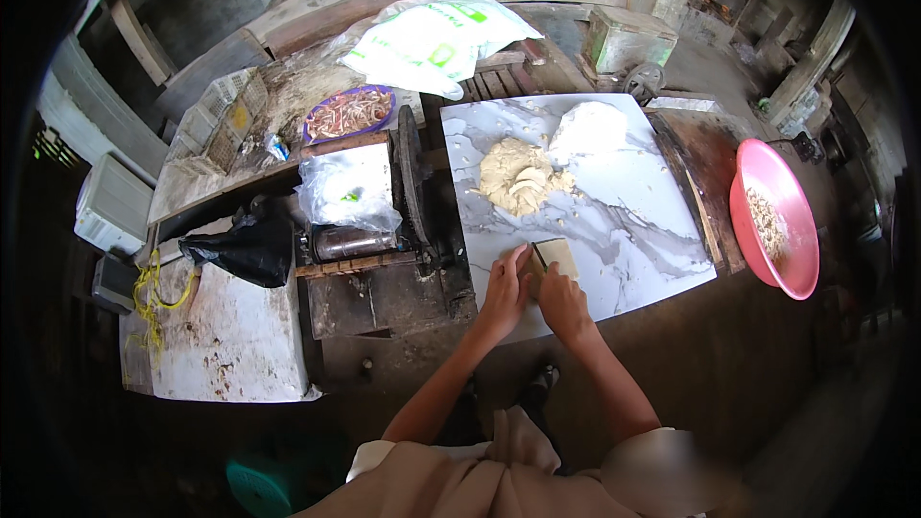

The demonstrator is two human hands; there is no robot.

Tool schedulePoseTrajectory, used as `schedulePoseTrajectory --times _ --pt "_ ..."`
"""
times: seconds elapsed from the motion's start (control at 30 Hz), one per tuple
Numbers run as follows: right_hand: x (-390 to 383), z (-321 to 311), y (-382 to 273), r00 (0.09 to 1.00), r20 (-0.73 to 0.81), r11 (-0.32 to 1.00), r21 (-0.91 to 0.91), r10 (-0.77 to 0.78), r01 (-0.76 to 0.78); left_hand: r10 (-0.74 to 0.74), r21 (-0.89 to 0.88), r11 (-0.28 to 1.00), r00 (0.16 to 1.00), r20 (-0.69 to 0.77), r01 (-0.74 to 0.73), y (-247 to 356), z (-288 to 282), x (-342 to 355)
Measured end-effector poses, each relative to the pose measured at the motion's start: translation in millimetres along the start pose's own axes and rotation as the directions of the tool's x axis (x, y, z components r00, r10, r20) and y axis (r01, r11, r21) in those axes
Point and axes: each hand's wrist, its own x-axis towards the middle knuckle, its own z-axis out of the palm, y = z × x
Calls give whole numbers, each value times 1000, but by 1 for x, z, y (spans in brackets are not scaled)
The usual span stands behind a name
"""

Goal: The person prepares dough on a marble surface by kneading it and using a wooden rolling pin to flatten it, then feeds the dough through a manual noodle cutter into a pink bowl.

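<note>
Marbled tabletop (614,221) near edge, tan dough slab (556,255) pinched between left hand (506,290) and right hand (562,301), fingers (519,262) clamped on its ends, dough heap (518,176) well beyond; likely torn or dropped floorward if squeezed unevenly.

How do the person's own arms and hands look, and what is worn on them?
Both forearms are bare, coming in from the lower edge. The left hand and right hand wear no gloves; no rings or watch can be made out. Loose beige cloth covers the upper arms.
</note>
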Motion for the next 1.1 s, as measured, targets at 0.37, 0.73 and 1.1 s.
schedulePoseTrajectory --times 0.37,0.73,1.1 --pt "5 5 -3 992 80 988 119 94 -103 -3 -6 1000 1000 7 3 4 1 -1" --pt "-39 9 5 995 -9 994 20 104 -103 43 71 997 999 -28 -41 6 2 -2" --pt "-96 -6 26 992 47 993 23 113 -114 -11 60 998 1000 -24 12 9 10 -2"
